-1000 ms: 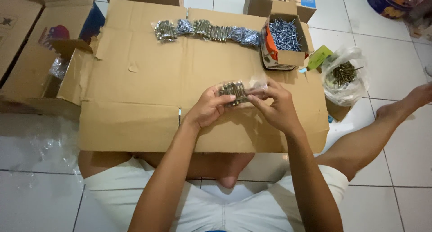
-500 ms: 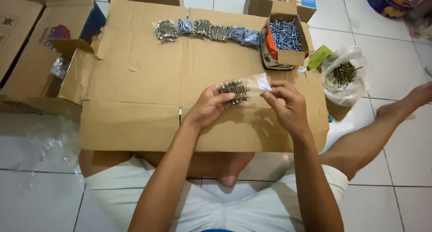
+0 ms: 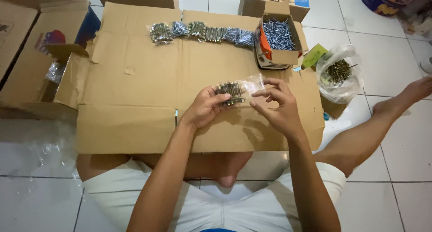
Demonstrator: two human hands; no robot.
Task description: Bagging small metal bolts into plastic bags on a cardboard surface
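Centre frame: left hand (image 3: 204, 109) grips a small clear bag of screws (image 3: 231, 91) over the flattened cardboard sheet (image 3: 135, 79). Right hand (image 3: 276, 106) pinches the bag's open plastic end, fingers loosely curled. Further up, a row of filled screw bags (image 3: 202, 32); upper right, open box of loose screws (image 3: 278, 36) and plastic bag of dark screws (image 3: 339, 72).

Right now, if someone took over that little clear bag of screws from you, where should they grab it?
By the empty flap of the bag of screws, coming from its right end; the screws bunch at the left, where the left hand holds them.
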